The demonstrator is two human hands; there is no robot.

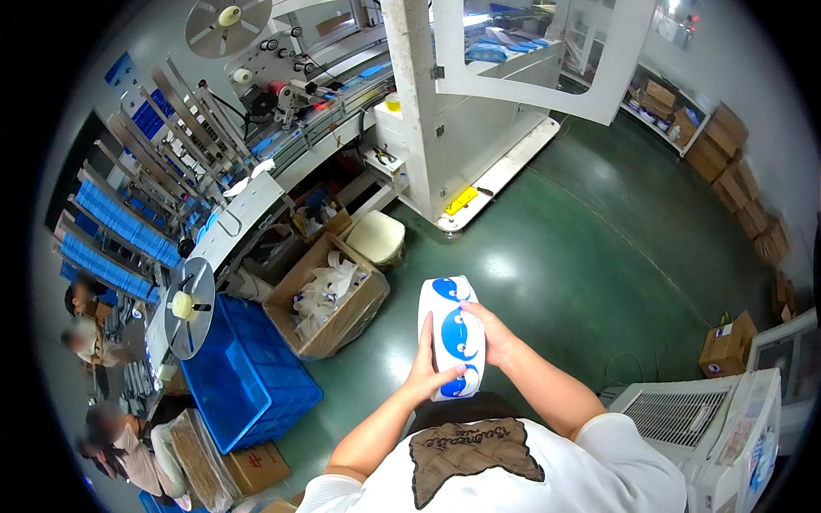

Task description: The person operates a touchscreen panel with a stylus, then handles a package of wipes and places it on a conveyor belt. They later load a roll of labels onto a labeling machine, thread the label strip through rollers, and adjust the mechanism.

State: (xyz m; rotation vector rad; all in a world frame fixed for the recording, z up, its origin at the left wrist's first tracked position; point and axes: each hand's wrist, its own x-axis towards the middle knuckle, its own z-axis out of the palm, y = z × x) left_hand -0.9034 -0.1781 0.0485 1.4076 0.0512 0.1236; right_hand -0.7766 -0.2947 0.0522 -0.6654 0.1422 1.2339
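In front of my body I hold a white label roll (455,335) printed with blue whale-like figures, its long side facing up. My left hand (422,369) wraps its near left side, with the thumb lying across the lower figure. My right hand (494,332) grips the right edge higher up, thumb on the printed face. Most of the fingers under the roll are hidden. Beyond my hands, to the left, is a carton (366,301) lined with plastic, holding crumpled white strips.
A blue crate (295,395) stands at left below a machine with a reel disc (190,308). A pale stool (376,238) is beside the carton. Ahead, a white cabinet door (590,98) hangs open. At right are a white appliance (676,419) and a cardboard box (727,344). Other people sit far left.
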